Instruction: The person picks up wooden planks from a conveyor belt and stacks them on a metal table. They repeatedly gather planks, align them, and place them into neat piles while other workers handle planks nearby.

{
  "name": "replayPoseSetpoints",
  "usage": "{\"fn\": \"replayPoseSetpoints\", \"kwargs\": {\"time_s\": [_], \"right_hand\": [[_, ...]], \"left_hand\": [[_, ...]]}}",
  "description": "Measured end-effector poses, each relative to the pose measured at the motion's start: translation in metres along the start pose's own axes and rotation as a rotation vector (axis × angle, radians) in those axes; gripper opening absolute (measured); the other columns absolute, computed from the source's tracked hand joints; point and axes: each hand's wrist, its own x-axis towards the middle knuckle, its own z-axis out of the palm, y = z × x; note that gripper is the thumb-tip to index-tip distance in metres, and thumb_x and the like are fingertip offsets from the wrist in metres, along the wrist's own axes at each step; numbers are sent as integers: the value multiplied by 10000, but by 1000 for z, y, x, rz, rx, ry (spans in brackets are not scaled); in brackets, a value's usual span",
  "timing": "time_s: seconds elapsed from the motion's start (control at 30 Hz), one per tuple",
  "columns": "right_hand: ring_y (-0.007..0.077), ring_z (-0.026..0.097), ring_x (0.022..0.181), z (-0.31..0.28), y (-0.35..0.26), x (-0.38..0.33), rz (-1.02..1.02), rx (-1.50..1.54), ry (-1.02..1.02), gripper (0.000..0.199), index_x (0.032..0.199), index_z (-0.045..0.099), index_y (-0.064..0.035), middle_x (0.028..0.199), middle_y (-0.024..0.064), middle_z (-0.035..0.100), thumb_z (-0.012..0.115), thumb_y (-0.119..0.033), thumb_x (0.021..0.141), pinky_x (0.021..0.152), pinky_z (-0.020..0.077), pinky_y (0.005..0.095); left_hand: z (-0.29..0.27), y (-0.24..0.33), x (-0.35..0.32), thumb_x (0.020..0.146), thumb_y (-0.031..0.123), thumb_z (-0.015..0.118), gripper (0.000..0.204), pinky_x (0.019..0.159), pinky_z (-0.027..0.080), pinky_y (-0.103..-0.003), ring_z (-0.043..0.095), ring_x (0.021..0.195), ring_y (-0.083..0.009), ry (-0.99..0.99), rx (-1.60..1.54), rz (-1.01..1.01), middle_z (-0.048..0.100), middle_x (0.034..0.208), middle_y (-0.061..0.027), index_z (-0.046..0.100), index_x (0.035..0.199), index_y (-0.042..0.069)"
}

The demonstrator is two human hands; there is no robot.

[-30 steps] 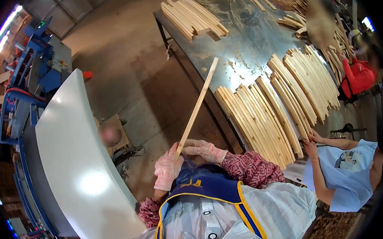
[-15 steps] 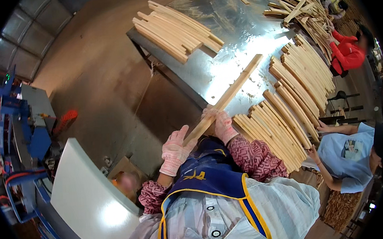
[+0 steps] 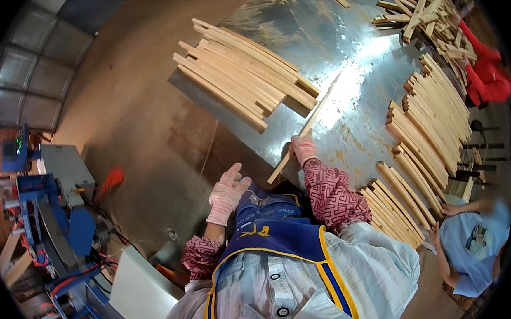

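Note:
My right hand (image 3: 304,148), in a pinkish-white knit glove, is closed around a long, narrow wooden strip (image 3: 321,106). The strip slants from beside my apron up over the metal table (image 3: 348,136), with its thin edge facing me. My left hand (image 3: 229,191), gloved the same way, is off the strip and holds nothing; its fingers are apart. Just beyond the strip, a stack of wooden strips (image 3: 241,67) lies at the table's left edge. Further rows of wooden strips (image 3: 426,128) run along the table's right side.
A jumbled heap of wood pieces (image 3: 419,18) covers the far right. A person in light blue (image 3: 474,239) touches the strips at right; another in red (image 3: 487,75) reaches into the heap. Blue machinery (image 3: 53,201) and a white panel (image 3: 140,289) stand at my left.
My left hand has let go of the strip. The right hand has turned it onto its thin edge and brought it closer to the left stack. The view has shifted.

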Motion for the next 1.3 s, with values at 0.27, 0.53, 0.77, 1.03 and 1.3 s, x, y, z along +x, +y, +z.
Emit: {"fn": "replayPoseSetpoints", "kwargs": {"time_s": [0.27,0.53,0.77,1.03,1.3], "right_hand": [[381,664,838,13,-49,41,304,591,347,595,1270,439,-3,899,225,670,620,-207,741,763,518,428],[243,643,857,-2,-98,25,155,894,276,472,1229,515,-20,977,155,662,623,-99,776,717,531,344],[213,621,700,3,-85,46,326,1332,486,397,1225,483,-54,877,99,637,577,5,844,567,529,346],[189,557,577,-75,-80,43,305,1375,605,380,1172,420,-11,723,87,560,577,7,826,491,487,316],[216,585,605,-88,-55,61,468,1309,702,455,1200,485,-8,709,103,605,588,-139,777,542,484,337]], "left_hand": [[-41,22,182,891,169,636,681,594,493,-253,521,676,-96,-169,-648,-307,560,927,-19,296,1463,26],[-63,28,342,839,176,722,1047,671,572,-411,604,851,-275,-118,-640,-431,488,1274,-169,-86,1504,176],[-52,41,389,804,116,749,1167,830,513,-540,511,1129,-343,-96,-544,-381,358,1416,-194,-200,1479,194],[-12,153,447,794,135,753,1207,899,487,-503,441,1214,-344,-108,-545,-435,361,1423,-167,-249,1468,168],[53,225,491,801,-1,706,1181,895,528,-572,407,1266,-362,-112,-792,-433,169,1508,-126,-209,1475,321]]}}
